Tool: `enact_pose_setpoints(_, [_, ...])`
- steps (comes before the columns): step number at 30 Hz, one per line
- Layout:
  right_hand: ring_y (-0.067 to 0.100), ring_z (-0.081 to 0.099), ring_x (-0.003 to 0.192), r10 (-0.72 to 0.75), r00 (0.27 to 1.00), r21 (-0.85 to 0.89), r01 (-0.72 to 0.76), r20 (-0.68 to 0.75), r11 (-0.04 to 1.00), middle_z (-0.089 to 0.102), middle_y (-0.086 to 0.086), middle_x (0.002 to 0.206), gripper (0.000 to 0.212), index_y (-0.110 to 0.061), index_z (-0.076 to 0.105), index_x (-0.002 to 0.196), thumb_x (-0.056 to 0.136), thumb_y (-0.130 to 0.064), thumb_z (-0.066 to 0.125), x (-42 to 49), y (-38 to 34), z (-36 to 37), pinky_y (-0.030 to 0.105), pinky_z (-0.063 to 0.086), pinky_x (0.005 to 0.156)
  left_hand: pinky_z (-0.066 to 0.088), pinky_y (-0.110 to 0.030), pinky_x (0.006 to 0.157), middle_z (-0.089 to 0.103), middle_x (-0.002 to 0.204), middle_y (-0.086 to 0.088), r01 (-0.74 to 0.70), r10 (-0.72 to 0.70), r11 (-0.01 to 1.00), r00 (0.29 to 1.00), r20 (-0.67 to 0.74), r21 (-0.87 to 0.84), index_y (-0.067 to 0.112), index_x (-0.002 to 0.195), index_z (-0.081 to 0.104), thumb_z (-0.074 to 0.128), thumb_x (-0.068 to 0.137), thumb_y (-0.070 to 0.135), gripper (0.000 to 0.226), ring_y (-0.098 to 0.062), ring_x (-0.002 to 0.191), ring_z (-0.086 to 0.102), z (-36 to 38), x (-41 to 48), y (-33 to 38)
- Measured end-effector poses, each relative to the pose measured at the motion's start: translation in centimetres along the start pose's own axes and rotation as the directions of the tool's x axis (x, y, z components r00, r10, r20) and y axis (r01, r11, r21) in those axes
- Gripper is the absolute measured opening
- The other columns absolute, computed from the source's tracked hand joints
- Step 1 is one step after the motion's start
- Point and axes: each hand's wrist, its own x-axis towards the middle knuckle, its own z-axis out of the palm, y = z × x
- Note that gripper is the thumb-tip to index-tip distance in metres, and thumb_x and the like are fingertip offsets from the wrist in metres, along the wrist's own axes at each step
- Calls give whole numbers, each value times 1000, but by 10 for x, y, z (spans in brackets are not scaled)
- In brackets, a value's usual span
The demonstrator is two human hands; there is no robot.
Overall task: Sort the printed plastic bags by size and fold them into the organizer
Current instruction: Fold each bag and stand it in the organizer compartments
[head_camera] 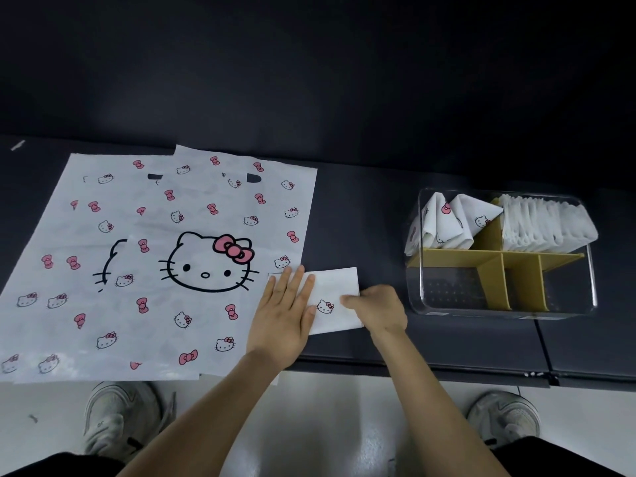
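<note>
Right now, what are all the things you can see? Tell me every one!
big cat-print bags: two, white with pink bows, flat and overlapping, table's left
folded bag: one, white, under both hands
organizer: one, clear with tan dividers, table's right
triangle-folded bags: a few, white, organizer's back-left compartment
row of folded bags: count unclear, white, organizer's back-right compartment
table: one, dark
floor: pale, below the table
shoes: two, grey-white, on the floor
left hand: flat on the folded bag
right hand: fingers curled at its right edge
</note>
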Motion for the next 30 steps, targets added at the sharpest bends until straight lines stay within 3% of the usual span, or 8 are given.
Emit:
enact_pose_setpoints(5, [14, 39, 49, -159, 984, -176, 144, -77, 974, 42, -3, 51, 32, -15, 43, 54, 77, -22, 63, -6, -2, 3, 23, 27, 45, 12, -41, 115, 26, 155, -10, 14, -14, 1000, 1000, 15, 4, 10, 148, 28, 10, 103, 39, 56, -27, 144, 19, -1, -1, 1])
enact_pose_setpoints(10, [15, 52, 78, -69, 997, 7, 69, -18, 998, 55, -3, 85, 29, -15, 48, 95, 77, -26, 69, -5, 0, -2, 25, 34, 56, 11, -40, 115, 25, 155, -9, 38, -39, 999, 999, 35, 23, 12, 148, 25, 14, 102, 39, 55, -24, 145, 17, -4, 0, 2])
enact_pose_setpoints(13, [20, 60, 71, -44, 995, 81, 37, 86, 996, 66, 5, 76, 21, -4, 65, 80, 72, -23, 72, 0, 4, 2, 28, 40, 61, 9, -40, 115, 22, 156, -9, 28, -30, 999, 998, 56, 24, 14, 149, 24, 11, 101, 48, 60, -23, 145, 13, -3, -2, 0])
enact_pose_setpoints(16, [22, 56, 62, -3, 993, 269, -30, 120, 963, 60, 7, 66, 19, -3, 59, 66, 69, -12, 76, 0, 6, 1, 27, 39, 57, 9, -41, 116, 21, 156, -10, -15, 16, 1000, 1000, 19, -9, 14, 149, 26, 15, 100, 53, 64, -25, 145, 15, -9, -2, 0])
enact_pose_setpoints(20, [12, 36, 42, 160, 981, 567, -194, 109, 800, 48, 4, 55, 23, -5, 54, 65, 75, -3, 74, -10, 13, -4, 19, 27, 35, 21, -47, 114, 47, 142, -13, -179, 157, 979, 969, -193, -100, 8, 133, 54, 40, 95, 30, 46, -29, 135, 39, -32, -5, 14])
enact_pose_setpoints(25, [4, 45, 34, 257, 869, 774, -493, 422, 397, 60, 2, 50, 14, -4, 62, 70, 79, 4, 70, -46, 17, 5, 13, 38, 34, 50, -40, 96, 68, 116, -6, -235, 187, 944, 959, -214, -229, 7, 114, 67, 42, 77, 11, 45, -26, 110, 62, -29, -25, 37])
enact_pose_setpoints(27, [7, 56, 42, 184, 865, 735, -495, 466, 463, 64, 3, 54, 10, -4, 62, 75, 80, -1, 71, -60, 19, 4, 17, 47, 40, 51, -33, 92, 70, 111, -3, -144, 92, 924, 983, -159, -355, 10, 107, 72, 40, 79, 12, 42, -22, 105, 65, -25, -27, 30])
enact_pose_setpoints(30, [12, 67, 75, -21, 955, 712, -205, 295, 671, 69, 1, 86, 27, -9, 59, 102, 79, -1, 71, -62, 36, -7, 23, 52, 61, 31, -17, 107, 66, 120, 3, 6, -42, 827, 998, -52, -562, 18, 114, 69, 32, 82, 16, 49, -11, 120, 54, -21, -33, 15])
